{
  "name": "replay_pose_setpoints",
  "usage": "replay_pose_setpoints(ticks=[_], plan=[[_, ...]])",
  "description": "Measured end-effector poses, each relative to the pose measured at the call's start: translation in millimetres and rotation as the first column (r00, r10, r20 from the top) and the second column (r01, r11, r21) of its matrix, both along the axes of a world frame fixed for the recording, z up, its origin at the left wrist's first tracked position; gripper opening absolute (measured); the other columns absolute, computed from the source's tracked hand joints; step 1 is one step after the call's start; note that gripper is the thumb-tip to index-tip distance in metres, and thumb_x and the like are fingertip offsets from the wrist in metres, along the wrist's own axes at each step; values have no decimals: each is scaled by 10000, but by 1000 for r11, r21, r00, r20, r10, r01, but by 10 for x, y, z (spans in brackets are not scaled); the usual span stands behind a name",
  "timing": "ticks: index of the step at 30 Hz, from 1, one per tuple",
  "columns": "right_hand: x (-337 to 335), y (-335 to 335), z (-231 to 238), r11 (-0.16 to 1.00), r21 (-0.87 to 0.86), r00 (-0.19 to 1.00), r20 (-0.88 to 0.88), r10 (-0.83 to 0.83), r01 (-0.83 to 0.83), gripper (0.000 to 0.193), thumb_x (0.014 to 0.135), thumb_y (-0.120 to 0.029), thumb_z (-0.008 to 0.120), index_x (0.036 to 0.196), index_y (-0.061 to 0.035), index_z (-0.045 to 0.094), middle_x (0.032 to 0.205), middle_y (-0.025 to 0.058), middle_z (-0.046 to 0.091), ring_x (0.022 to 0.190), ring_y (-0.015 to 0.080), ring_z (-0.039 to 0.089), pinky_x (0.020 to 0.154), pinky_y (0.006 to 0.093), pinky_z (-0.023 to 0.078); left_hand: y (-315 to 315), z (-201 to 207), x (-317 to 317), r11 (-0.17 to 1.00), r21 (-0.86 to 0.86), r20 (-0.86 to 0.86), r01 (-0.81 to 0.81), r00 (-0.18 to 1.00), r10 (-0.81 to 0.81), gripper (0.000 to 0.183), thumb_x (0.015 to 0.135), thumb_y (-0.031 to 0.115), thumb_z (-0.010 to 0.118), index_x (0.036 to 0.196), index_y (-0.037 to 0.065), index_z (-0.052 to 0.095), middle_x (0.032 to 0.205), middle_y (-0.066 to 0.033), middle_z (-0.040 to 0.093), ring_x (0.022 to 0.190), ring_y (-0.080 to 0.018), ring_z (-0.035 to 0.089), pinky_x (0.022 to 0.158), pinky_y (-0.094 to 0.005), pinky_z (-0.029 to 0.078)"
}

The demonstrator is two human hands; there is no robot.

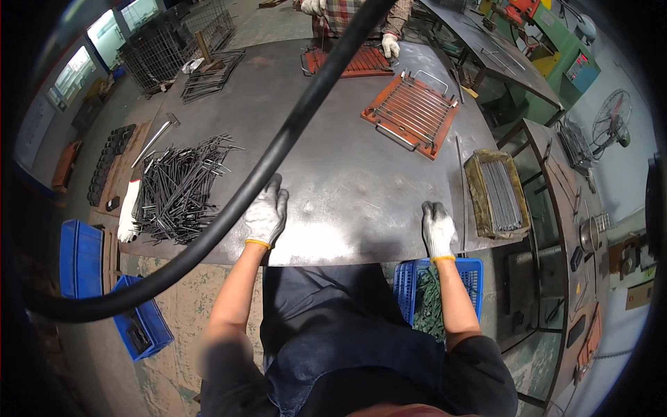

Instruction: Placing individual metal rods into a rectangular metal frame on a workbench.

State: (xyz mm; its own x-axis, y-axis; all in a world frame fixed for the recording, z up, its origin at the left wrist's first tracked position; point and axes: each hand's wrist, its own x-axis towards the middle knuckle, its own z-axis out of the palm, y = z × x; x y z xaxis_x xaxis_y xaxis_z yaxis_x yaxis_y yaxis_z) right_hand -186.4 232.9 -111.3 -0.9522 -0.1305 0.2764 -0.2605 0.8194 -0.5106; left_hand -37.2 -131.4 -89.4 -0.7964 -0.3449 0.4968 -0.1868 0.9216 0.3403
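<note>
Tabletop (333, 160) is seen under both gloved hands, near its front edge. By the left hand (265, 217) nothing is held: its fingers are laid forward, close together, the thumb slightly apart. On the right hand (438, 229) the fingers are loosely bent, and no object can be seen in its grasp. Left of the left hand, a pile of dark rods (182, 191) is flanked by a glove (129, 208), with a hammer (153, 142) beyond. Beside the right hand, grey rods (501, 194) are packed in a box (478, 201). Farther off, a wire rack (415, 111) is borne by an orange jig (429, 148).
</note>
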Motion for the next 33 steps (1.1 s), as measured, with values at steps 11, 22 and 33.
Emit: replay_pose_setpoints(ticks=[11,22,33], plan=[[-269,-327,-6,997,35,997,-38,-73,75,381,919,-426,481,912,-73,625,904,200,649,830,411,615,717,483,474,-17,-4,39,996,-84,41,-44,998,47,319,865,209,533,1139,47,563,1164,-172,539,1088,-352,499,910,-445,419],[-237,-308,74,994,60,995,45,-93,90,419,908,-472,490,1020,-92,627,953,215,654,889,420,616,762,485,469,-50,-61,-6,992,-111,-11,-67,998,66,317,861,200,536,1139,52,568,1151,-163,547,1085,-338,504,909,-436,418],[-273,-371,24,999,36,999,-41,-31,32,355,912,-401,499,918,-76,641,905,198,650,841,411,612,724,472,475,-188,-82,-301,984,-21,44,-177,983,178,284,850,209,537,1082,48,567,1115,-157,564,1076,-335,503,923,-431,412]])
